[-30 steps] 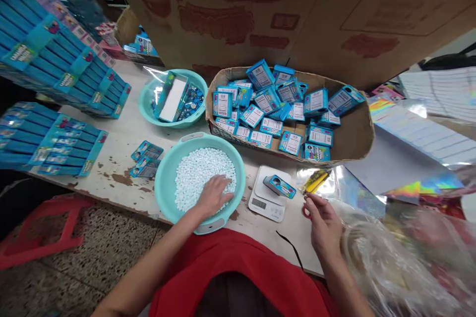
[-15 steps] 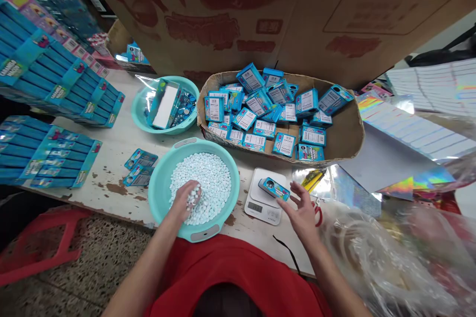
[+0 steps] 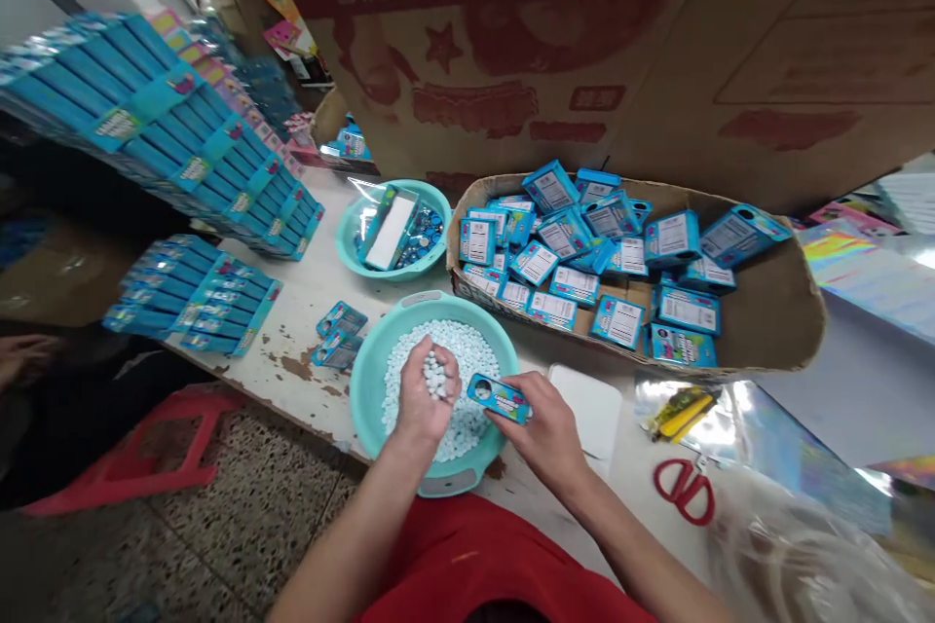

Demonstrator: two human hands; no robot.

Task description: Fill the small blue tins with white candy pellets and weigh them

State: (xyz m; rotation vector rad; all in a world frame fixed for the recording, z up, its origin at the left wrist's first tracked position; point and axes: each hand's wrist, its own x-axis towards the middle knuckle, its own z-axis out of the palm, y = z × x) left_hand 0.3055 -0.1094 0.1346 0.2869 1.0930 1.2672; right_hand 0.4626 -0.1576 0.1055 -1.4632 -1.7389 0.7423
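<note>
My left hand (image 3: 430, 394) is cupped around a handful of small white candies (image 3: 435, 376), above the turquoise basin (image 3: 363, 399) that is full of the same candies. In my right hand (image 3: 544, 423) is a small blue box (image 3: 500, 398) with a round hole in its end, gripped between thumb and fingers. The box hangs over the basin's right side, its hole turned toward my left hand. Just right of it lies a white kitchen scale (image 3: 588, 409), partly covered by my right hand and wrist.
A cut cardboard carton (image 3: 766, 321) holds many blue boxes. Behind the big basin stands a smaller turquoise basin (image 3: 347, 248). Two blue boxes (image 3: 340, 336) lie left. Red scissors (image 3: 684, 491) and a yellow cutter (image 3: 685, 417) lie right. Stacked blue packs (image 3: 211, 156) stand left; another person's hand (image 3: 25, 355) shows there.
My right hand has lifted the blue box off the scale and carried it left over the basin. My left hand has risen from the candies with a handful. The view has shifted left.
</note>
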